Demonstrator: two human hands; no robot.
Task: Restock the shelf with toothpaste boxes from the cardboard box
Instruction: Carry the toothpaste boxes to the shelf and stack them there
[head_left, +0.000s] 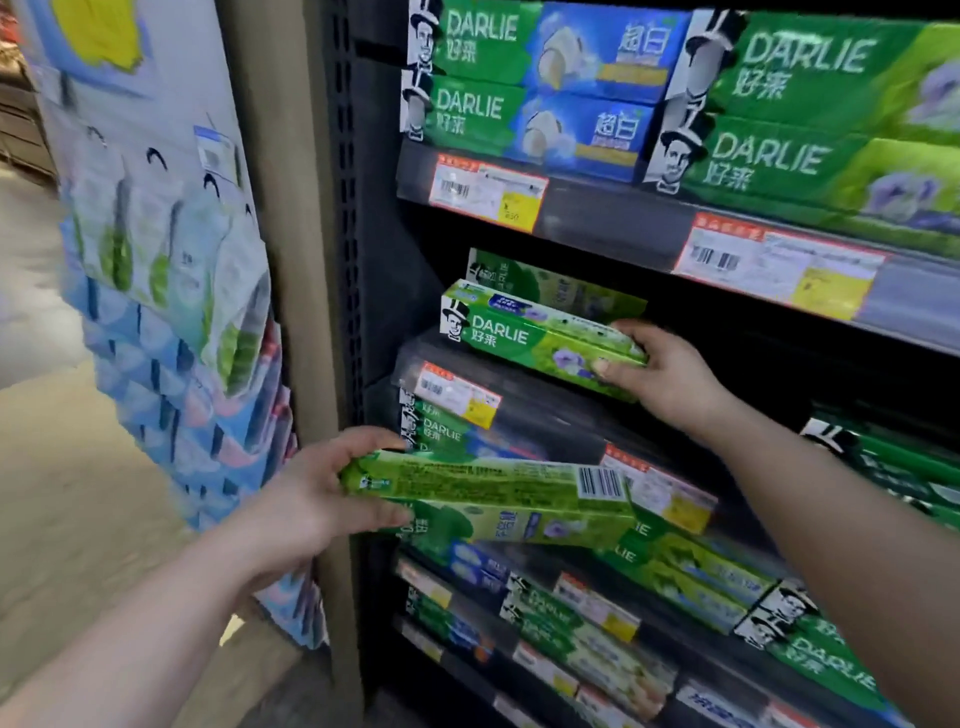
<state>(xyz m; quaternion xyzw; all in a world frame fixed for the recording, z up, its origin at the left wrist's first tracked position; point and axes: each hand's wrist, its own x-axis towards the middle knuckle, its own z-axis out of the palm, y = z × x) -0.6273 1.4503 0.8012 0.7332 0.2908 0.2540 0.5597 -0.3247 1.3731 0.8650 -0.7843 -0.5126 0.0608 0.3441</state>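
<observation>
My right hand (660, 376) grips the right end of a green Darlie toothpaste box (530, 332) at the left of the second shelf (545, 415), with another green box (550, 283) behind it. My left hand (317, 499) holds the left end of a green toothpaste box (483, 480) in front of the shelf below, barcode side up. A second green box (519, 525) lies right under it against the fingers. No cardboard box is in view.
The top shelf (597, 218) carries stacked green and blue Darlie boxes (519, 83). Lower shelves hold more green boxes (701, 577). A hanging display of packaged items (171, 291) stands to the left past a beige upright (296, 260). Aisle floor (62, 493) lies at the left.
</observation>
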